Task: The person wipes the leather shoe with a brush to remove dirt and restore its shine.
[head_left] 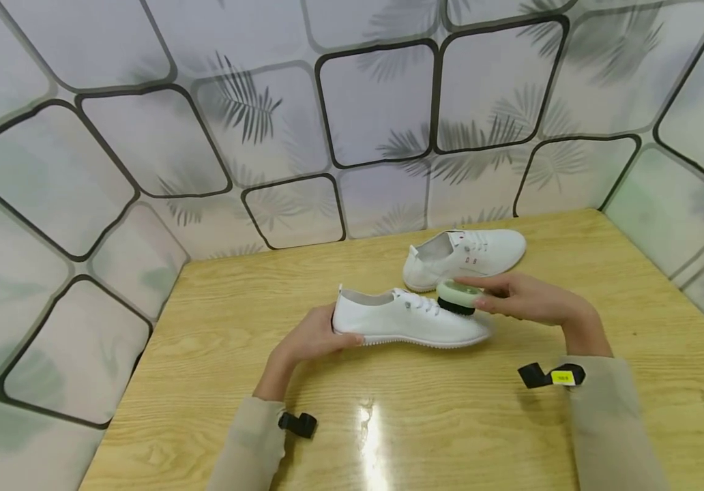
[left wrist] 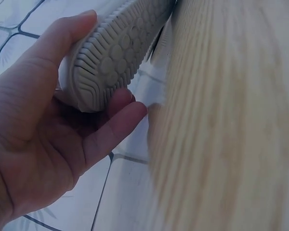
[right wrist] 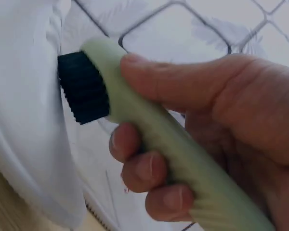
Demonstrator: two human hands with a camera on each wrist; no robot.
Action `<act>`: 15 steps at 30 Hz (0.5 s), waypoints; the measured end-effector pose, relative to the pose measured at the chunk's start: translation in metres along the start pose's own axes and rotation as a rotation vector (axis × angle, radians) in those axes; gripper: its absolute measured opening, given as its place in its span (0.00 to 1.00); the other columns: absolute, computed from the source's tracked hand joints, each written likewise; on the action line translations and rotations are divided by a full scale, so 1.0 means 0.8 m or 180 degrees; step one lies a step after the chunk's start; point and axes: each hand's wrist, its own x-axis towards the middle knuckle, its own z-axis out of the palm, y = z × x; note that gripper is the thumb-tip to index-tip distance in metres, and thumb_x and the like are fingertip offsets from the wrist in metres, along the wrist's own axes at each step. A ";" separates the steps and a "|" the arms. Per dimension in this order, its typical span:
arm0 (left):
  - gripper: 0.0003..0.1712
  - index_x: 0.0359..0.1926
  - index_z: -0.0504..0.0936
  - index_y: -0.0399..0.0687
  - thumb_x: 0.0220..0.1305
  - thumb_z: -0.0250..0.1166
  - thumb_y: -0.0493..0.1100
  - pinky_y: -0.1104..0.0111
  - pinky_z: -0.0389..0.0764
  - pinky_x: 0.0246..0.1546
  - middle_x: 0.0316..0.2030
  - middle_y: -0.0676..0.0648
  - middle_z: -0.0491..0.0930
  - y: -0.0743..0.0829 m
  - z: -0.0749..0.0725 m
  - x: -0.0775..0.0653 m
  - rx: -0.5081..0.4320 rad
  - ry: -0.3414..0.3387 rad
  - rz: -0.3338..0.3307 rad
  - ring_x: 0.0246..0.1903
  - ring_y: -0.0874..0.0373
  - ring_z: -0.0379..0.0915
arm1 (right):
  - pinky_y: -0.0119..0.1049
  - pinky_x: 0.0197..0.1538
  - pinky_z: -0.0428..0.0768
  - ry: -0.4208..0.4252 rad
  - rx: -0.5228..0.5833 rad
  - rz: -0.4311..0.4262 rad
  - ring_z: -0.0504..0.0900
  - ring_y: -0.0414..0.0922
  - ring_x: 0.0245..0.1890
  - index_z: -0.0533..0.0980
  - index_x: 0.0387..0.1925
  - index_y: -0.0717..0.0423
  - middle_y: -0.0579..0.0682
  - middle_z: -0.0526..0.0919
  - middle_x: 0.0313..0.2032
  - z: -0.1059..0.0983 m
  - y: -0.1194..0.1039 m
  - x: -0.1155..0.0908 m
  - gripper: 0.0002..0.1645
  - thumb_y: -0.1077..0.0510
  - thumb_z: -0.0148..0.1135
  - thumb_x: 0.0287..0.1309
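A white lace-up shoe (head_left: 389,322) lies sideways in front of me, toe to the right. My left hand (head_left: 315,335) grips its heel, the thumb along the side near the sole. In the left wrist view the ridged sole (left wrist: 116,60) shows, its heel end tilted up off the wood. My right hand (head_left: 526,298) holds a pale green scrub brush (head_left: 459,293) with dark bristles, thumb on one side and fingers curled round the other. Its bristles (right wrist: 84,87) meet the upper between laces and toe.
The second white shoe (head_left: 493,251), with small red marks by the laces, sits just behind on the wooden table (head_left: 235,293). A patterned wall covering (head_left: 376,102) rises along the table's back and sides.
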 end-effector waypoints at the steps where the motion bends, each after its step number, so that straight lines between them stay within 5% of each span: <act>1: 0.28 0.51 0.76 0.48 0.56 0.74 0.56 0.61 0.81 0.26 0.30 0.48 0.81 0.000 0.001 0.001 0.0035 0.0018 0.0012 0.23 0.56 0.77 | 0.33 0.35 0.70 0.0017 -0.0047 -0.0036 0.69 0.37 0.34 0.66 0.72 0.46 0.46 0.75 0.39 0.000 -0.003 -0.001 0.31 0.49 0.57 0.71; 6: 0.33 0.56 0.76 0.49 0.53 0.76 0.56 0.65 0.79 0.34 0.38 0.53 0.82 0.005 0.006 0.006 0.0308 -0.0009 0.0215 0.31 0.60 0.77 | 0.33 0.29 0.73 -0.0007 -0.0310 0.0486 0.67 0.37 0.21 0.60 0.75 0.52 0.49 0.78 0.36 0.001 -0.006 -0.017 0.33 0.48 0.52 0.74; 8: 0.35 0.58 0.76 0.50 0.51 0.76 0.56 0.66 0.78 0.37 0.42 0.54 0.83 0.007 0.008 0.008 0.0395 -0.0079 0.0298 0.35 0.62 0.77 | 0.35 0.22 0.70 -0.0051 -0.0336 0.0740 0.59 0.37 0.14 0.57 0.76 0.55 0.48 0.70 0.27 0.004 -0.005 -0.025 0.34 0.49 0.49 0.76; 11: 0.37 0.60 0.76 0.52 0.49 0.77 0.55 0.66 0.78 0.40 0.44 0.55 0.83 0.009 0.007 0.007 0.0441 -0.0124 0.0300 0.37 0.62 0.77 | 0.37 0.22 0.72 -0.0079 -0.0243 0.0721 0.63 0.41 0.17 0.53 0.77 0.54 0.51 0.70 0.31 0.012 -0.011 -0.030 0.35 0.48 0.47 0.77; 15: 0.37 0.59 0.76 0.53 0.48 0.76 0.56 0.66 0.77 0.39 0.42 0.57 0.82 0.012 0.004 0.005 0.0534 -0.0072 0.0214 0.37 0.62 0.77 | 0.38 0.30 0.76 -0.0176 -0.0176 0.0455 0.73 0.45 0.25 0.48 0.78 0.53 0.64 0.73 0.51 0.021 -0.026 -0.021 0.38 0.47 0.47 0.76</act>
